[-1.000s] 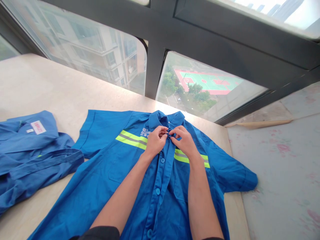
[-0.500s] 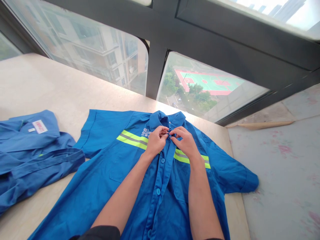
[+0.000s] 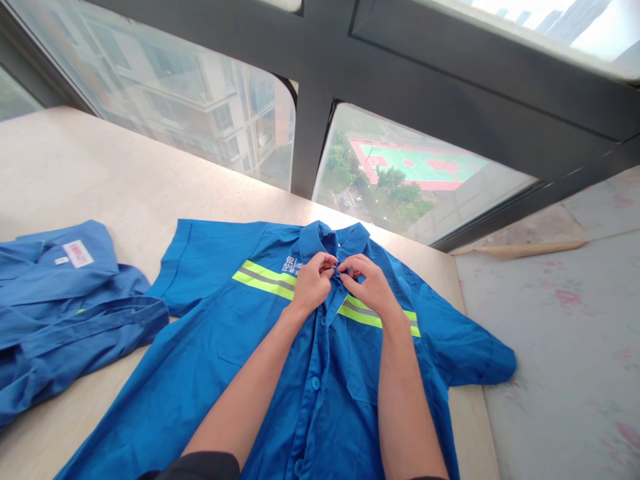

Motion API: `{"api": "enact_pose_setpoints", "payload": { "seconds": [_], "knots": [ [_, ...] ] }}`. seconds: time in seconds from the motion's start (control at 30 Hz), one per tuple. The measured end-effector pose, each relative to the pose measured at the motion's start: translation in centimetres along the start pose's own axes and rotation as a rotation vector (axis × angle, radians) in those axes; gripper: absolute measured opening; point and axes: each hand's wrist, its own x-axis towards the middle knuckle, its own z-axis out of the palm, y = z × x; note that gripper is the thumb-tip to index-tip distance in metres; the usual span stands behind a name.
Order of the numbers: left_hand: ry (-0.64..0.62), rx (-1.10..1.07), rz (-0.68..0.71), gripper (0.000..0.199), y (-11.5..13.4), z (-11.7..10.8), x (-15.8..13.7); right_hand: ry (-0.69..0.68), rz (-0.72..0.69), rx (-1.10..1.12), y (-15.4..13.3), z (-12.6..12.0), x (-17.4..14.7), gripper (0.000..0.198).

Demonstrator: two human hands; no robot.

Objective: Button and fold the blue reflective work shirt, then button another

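A blue short-sleeved work shirt (image 3: 200, 353) with yellow-green reflective bands lies spread face up, its collar (image 3: 316, 239) toward the window. Just below the collar, my left hand (image 3: 315, 277) pinches one edge of the front opening. Close beside it, my right hand (image 3: 367, 280) pinches the other edge of the placket, fingertips nearly touching the left ones. What lies between the fingertips is too small and covered to make out. Lower down the front, a blue button (image 3: 315, 383) shows on the placket, with others above and below it.
A second blue garment (image 3: 75, 320), crumpled and with a white label, lies to the left on the pale sill (image 3: 100, 173). The grey window frame (image 3: 320, 120) rises behind the collar. On the right stands a wall with floral paper (image 3: 560, 347).
Both hands stay at the same spot below the collar, with small finger shifts. The placket under them has moved slightly left, partly covering the upper button.
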Motion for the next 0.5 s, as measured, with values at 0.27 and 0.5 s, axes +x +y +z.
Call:
{"api": "enact_pose_setpoints", "payload": {
  "seconds": [0.27,0.5],
  "knots": [
    [0.01,-0.011,0.013,0.022,-0.02,0.01,0.04,0.089,0.054,0.028,0.26,0.09,0.13,0.008],
    [0.058,0.123,0.097,0.023,0.53,0.08,-0.41,0.222,0.317,0.189,0.24,-0.25,0.12,0.019]
  ]
}}
